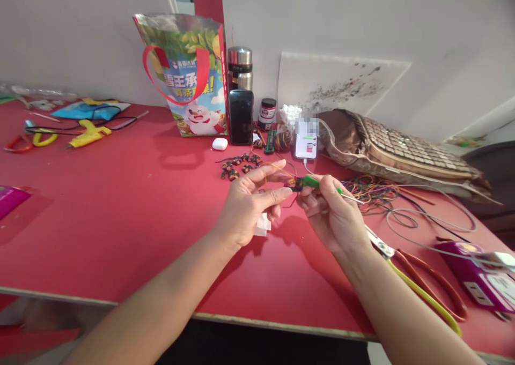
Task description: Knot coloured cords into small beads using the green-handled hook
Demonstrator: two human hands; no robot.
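Above the middle of the table, my left hand [257, 196] pinches a small knotted piece of multicoloured cord [293, 183] between thumb and fingers. A loose orange strand rises over its fingers. Close beside it, my right hand [332, 204] grips a green-handled tool [311, 181], whose thin metal shaft points away to the right. The handle's end meets the knotted cord; whether the right fingers also hold the cord cannot be made out. Behind my left hand lies a string of knotted cord balls [235, 166]. A white scrap of paper [263, 225] shows under that hand.
Red-handled scissors [426, 279], tangled cords [372, 191] and a purple power strip [475, 274] lie at right. A lit phone [306, 140], dark phone [241, 118], shopping bag [193, 81] and woven cushion [406, 145] stand behind. A yellow glue gun [89, 133] rests left.
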